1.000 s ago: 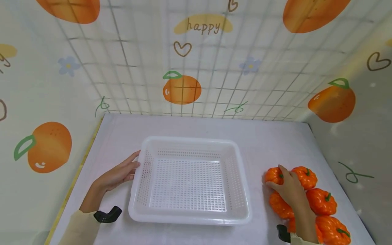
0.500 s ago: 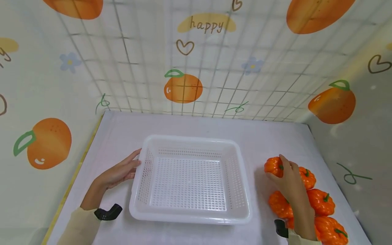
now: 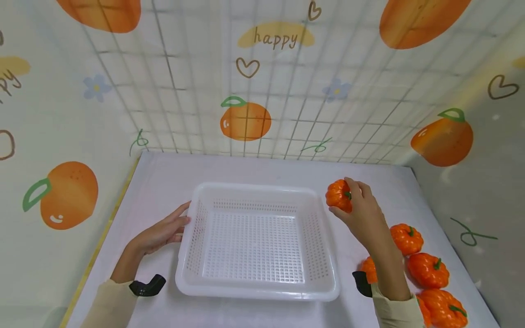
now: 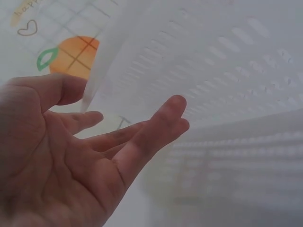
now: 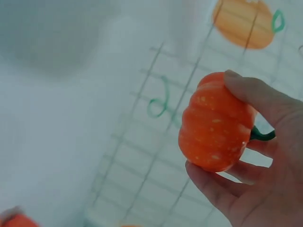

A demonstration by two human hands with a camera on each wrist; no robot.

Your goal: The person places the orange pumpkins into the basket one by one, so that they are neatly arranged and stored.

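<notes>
A white perforated plastic basket (image 3: pixel 256 291) rests on the table with nothing in it. At its left side, my left hand (image 3: pixel 162 232) touches the outer wall and rim with extended fingers; the left wrist view shows the fingertips (image 4: pixel 177 101) against or very near the wall. Off the table beside the basket's far right corner, my right hand (image 3: pixel 362 214) grips a small orange pumpkin (image 3: pixel 338 196) between thumb and fingers. Its green stem (image 5: pixel 262 135) points toward the palm in the right wrist view.
Several more orange pumpkins (image 3: pixel 428 269) lie at the table's right side, some partly hidden by my right forearm. Behind the white table (image 3: pixel 266 168) hangs a curtain (image 3: pixel 197 114) printed with oranges and grid lines; similar panels flank both sides.
My right hand has lifted the pumpkin from the group and carried it up, left and away from me, toward the basket's far right corner. The left hand stays at the basket.
</notes>
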